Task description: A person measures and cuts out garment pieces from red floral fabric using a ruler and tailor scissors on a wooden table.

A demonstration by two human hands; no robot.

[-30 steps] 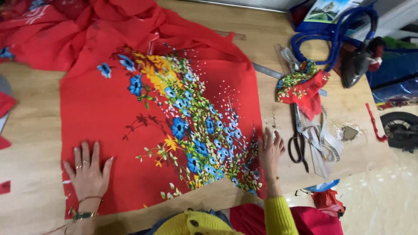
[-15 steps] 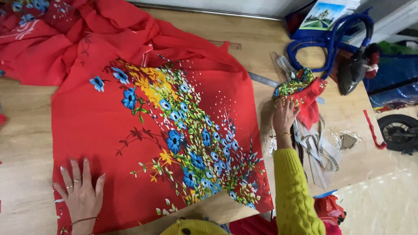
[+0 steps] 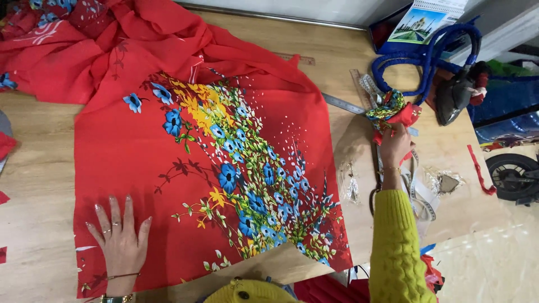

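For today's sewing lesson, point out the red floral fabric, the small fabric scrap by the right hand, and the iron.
red floral fabric [image 3: 129, 163], head view, on its plain red part.
small fabric scrap [image 3: 393, 109], head view, on its bunched middle.
iron [image 3: 452, 98], head view, on its dark body.

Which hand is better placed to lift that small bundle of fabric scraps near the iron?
Right. The right hand already touches the scrap bundle beside the iron, while the left hand lies flat on the red floral cloth, far across the table.
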